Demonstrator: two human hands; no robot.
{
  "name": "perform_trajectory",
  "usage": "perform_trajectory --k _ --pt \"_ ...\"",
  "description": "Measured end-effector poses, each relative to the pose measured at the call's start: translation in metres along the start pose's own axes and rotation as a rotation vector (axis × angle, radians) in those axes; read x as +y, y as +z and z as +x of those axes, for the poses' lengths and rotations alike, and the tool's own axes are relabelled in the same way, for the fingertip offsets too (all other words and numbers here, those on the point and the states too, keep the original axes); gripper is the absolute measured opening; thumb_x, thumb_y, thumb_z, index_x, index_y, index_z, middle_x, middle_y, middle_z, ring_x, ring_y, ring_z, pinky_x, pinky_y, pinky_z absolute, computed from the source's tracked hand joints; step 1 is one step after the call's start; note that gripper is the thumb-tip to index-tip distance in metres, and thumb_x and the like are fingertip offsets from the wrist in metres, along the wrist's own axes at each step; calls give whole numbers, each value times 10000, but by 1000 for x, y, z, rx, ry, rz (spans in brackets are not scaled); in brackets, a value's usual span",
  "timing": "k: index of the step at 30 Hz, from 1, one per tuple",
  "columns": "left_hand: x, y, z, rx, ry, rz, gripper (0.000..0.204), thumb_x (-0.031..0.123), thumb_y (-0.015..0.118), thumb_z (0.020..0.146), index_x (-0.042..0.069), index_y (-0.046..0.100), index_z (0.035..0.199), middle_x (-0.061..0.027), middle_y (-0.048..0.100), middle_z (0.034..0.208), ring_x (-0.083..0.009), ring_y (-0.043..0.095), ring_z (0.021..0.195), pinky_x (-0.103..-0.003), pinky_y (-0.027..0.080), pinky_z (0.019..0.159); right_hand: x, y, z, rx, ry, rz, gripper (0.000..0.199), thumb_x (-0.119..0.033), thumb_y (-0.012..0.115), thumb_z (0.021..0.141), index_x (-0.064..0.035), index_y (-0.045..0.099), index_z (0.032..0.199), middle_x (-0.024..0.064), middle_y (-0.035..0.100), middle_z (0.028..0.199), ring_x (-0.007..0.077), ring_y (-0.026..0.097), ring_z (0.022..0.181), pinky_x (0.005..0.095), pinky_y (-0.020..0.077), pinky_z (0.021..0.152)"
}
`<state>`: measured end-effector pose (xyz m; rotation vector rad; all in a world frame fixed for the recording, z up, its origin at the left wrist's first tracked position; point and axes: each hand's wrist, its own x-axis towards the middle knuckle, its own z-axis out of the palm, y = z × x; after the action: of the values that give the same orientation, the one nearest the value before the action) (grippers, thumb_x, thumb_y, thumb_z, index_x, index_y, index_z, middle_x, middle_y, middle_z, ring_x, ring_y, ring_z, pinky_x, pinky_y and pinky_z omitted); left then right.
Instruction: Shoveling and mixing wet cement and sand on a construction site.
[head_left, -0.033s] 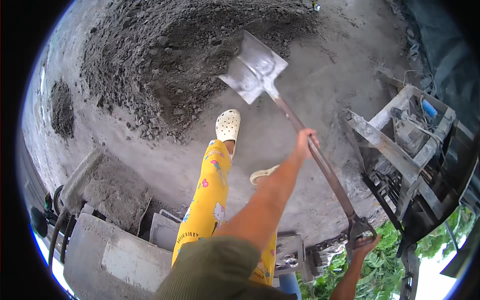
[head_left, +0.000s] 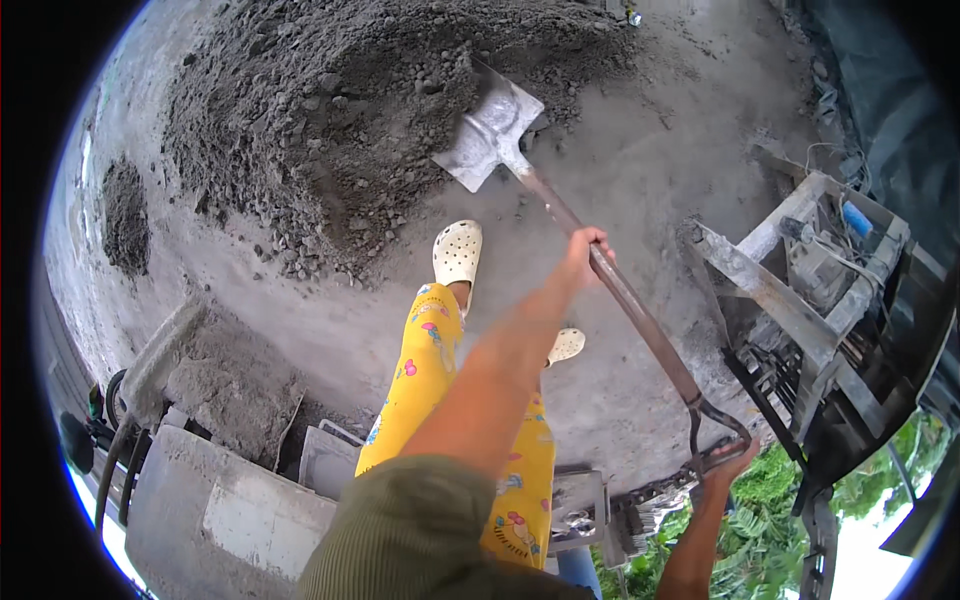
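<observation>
A square-mouthed shovel point(head_left: 640, 322) slants across the view, from the far middle down to the near right. Partway down its brown shaft, my left hand point(head_left: 587, 256) is closed around it. At the near end, my right hand point(head_left: 730, 466) grips the D-shaped handle. The pale metal blade point(head_left: 497, 125) meets the right edge of a pile of grey, crumbly sand point(head_left: 330, 130), and its far edge is pushed into the loose material. No heaped load shows on the blade.
At right stands a rusty metal frame machine point(head_left: 800, 270) with a blue part. A dusty metal machine point(head_left: 250, 520) with grey material on it fills the near left. My cream clogs point(head_left: 458, 252) stand on the dusty floor before the pile. A smaller heap point(head_left: 125, 218) lies far left.
The shovel has moved forward and left, its blade now against the pile. Both hands keep their grip; my left hand moved left with the shaft. My right foot has shifted to the right.
</observation>
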<state>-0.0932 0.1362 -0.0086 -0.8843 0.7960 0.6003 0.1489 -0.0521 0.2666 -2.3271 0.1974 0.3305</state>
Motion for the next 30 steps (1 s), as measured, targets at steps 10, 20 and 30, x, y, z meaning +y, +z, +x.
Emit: perform_trajectory --k 10,20,30 --pt "54 -93 -104 328 368 112 94 119 511 648 57 454 689 -51 434 583 -173 449 491 -288 399 446 69 -13 -73 -165 333 -102 443 -586 464 668 -169 353 565 -17 322 433 130 343 362 251 300 344" --pt "196 -156 -345 839 879 594 153 136 582 653 35 479 703 -31 448 609 -139 452 508 -276 383 455 123 33 -225 -748 1243 -464 457 -551 480 717 -116 397 605 34 409 481 183 390 408 318 359 416" --pt "212 -148 -455 841 1180 605 152 177 586 717 63 490 747 -31 505 630 -166 515 569 -297 446 479 117 89 -225 -1258 1173 -244 303 -401 567 734 -122 466 793 35 488 617 175 475 470 313 399 421"
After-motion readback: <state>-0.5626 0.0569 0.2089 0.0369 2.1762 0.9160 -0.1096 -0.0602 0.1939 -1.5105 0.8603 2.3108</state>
